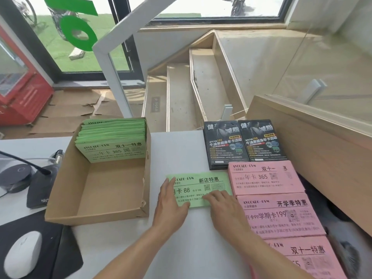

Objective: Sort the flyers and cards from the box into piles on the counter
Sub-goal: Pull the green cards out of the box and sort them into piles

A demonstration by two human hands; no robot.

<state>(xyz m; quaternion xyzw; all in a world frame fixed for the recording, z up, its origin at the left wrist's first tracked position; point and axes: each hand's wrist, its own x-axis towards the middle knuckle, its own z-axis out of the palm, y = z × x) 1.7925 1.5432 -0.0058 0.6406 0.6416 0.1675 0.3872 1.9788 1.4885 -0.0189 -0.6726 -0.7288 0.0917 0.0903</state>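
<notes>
A green flyer pile (203, 183) lies flat on the white counter (181, 154), right of the cardboard box (100, 198). My left hand (171, 202) rests flat on the pile's left end with straight fingers. On its lower right part my right hand (223, 204) presses down, fingers extended. Inside the box, a thick stack of green flyers (112, 137) leans against the far wall. Three pink flyer piles (265, 178) (281, 216) (306, 256) run down the right edge. Two black flyer stacks (225, 143) (261, 139) lie behind them.
A white mouse (22, 252) on a black pad (60, 256), a black desk microphone base (40, 188) and a round grey device (14, 176) sit left of the box. A wooden ledge with a glass panel (314, 133) borders the right. Stairs (181, 93) drop behind the counter.
</notes>
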